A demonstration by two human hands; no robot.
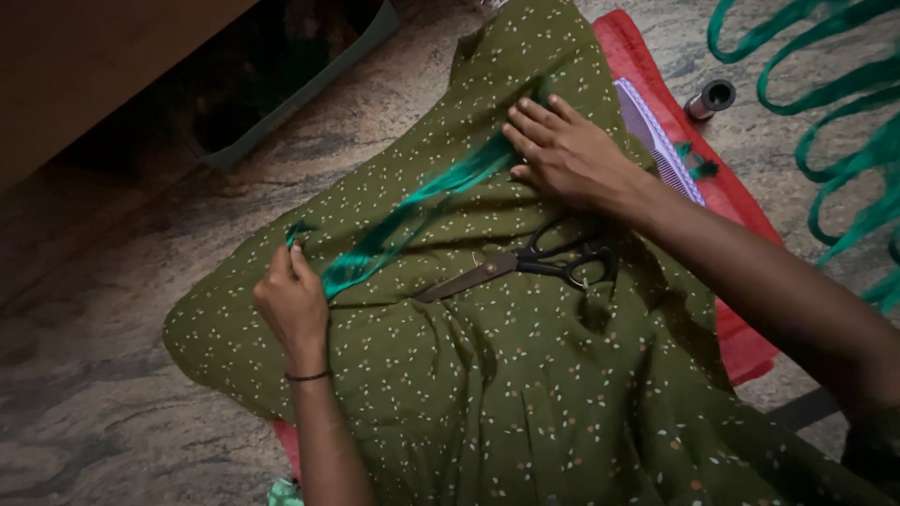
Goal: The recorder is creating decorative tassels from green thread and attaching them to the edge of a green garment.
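An olive-green cloth with small pale dots [487, 375] lies spread over the stone floor. A shiny teal ribbon strip [412, 211] runs slantwise across it. My left hand [292, 298] pinches the ribbon's lower left end against the cloth. My right hand [561, 150] lies flat with its fingers together, pressing the ribbon's upper end onto the cloth. Black-handled scissors [525, 264] rest on the cloth between my two arms, blades pointing left, untouched.
A red mat [656, 84] lies under the cloth, with a lilac comb-like ruler [656, 136] on it. A small dark thread spool [710, 98] stands on the floor at the upper right. Loops of teal ribbon [844, 112] lie at the right edge. A dark tray [281, 84] sits under furniture at the upper left.
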